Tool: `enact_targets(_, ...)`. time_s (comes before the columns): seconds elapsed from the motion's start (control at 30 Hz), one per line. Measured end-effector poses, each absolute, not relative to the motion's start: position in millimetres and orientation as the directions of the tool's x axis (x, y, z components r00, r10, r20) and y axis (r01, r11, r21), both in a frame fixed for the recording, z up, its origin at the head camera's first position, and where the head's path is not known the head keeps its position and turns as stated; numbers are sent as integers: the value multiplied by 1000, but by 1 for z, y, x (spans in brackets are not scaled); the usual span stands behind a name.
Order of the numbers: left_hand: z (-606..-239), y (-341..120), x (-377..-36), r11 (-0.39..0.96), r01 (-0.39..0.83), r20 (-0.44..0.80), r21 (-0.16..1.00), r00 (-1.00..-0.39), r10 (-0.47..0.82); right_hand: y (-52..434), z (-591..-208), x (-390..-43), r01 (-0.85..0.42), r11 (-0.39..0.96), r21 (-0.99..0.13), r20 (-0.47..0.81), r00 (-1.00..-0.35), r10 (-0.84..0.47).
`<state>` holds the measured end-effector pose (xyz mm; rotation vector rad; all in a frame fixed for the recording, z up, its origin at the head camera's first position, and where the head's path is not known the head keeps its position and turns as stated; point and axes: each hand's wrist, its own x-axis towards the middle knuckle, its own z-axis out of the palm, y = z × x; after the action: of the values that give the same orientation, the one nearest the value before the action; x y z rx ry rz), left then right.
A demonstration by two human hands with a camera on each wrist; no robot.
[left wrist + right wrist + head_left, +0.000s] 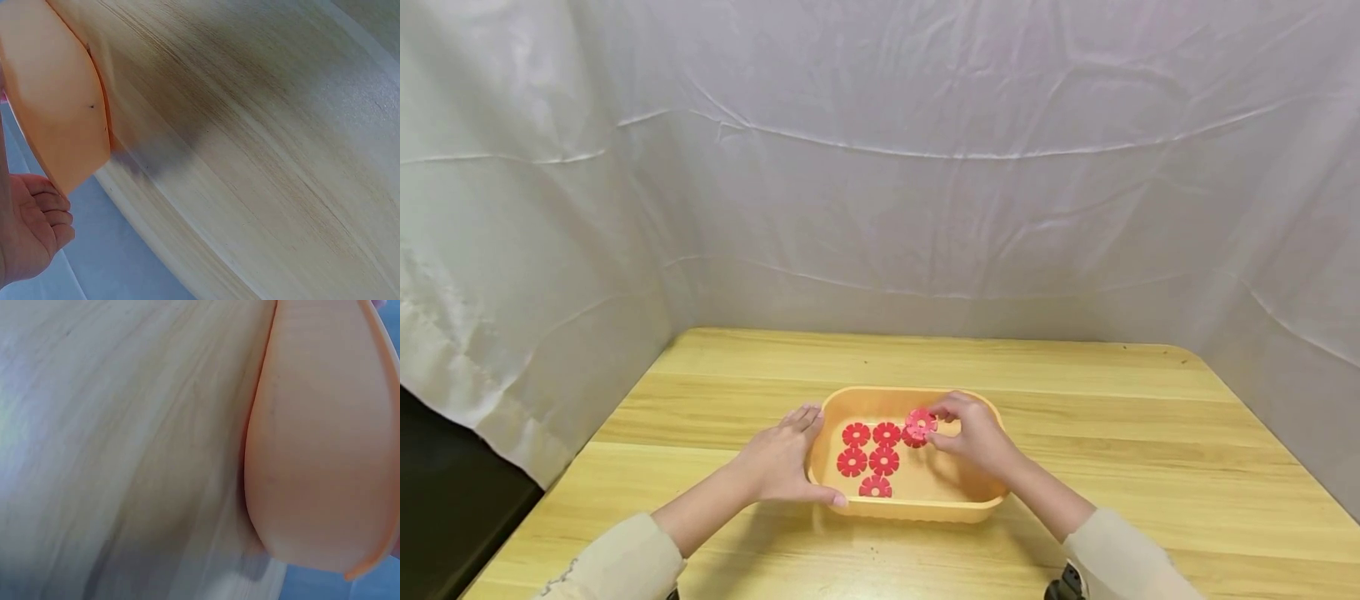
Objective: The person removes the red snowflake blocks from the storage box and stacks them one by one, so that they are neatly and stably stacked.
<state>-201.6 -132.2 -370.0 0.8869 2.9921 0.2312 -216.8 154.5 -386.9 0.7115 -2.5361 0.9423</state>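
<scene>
Right hand (973, 435) pinches red disc (920, 422); left hand (782, 462) steadies tray (925, 508).

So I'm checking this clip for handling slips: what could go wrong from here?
The right hand pinches one red disc right above another disc; lowering it may knock the neat rows out of line. The left hand only steadies the orange tray by its side, so a push might slide the tray on the wooden table.
</scene>
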Motion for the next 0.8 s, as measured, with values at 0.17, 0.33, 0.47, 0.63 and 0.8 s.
enact_targets(0.17, -370, -133, -202, 826, 546, 38, 141, -837, 546, 163, -387, -216, -560, 654, -509, 474, -816, -331)
enact_targets(0.33, -371, -134, -202, 822, 555, 43, 129, -831, 554, 170, -387, -214, -573, 652, -496, 490, -805, -334)
enact_targets(0.47, -371, -134, -202, 820, 556, 46, 136, -831, 555, 175, -387, -212, -583, 657, -478, 513, -793, -329)
enact_targets(0.63, -372, -134, -202, 818, 557, 49, 142, -829, 557, 182, -385, -209, -543, 677, -497, 484, -821, -304)
enact_targets(0.8, -372, -134, -202, 816, 561, 54, 139, -827, 559, 188, -384, -206, -530, 687, -497, 483, -827, -288)
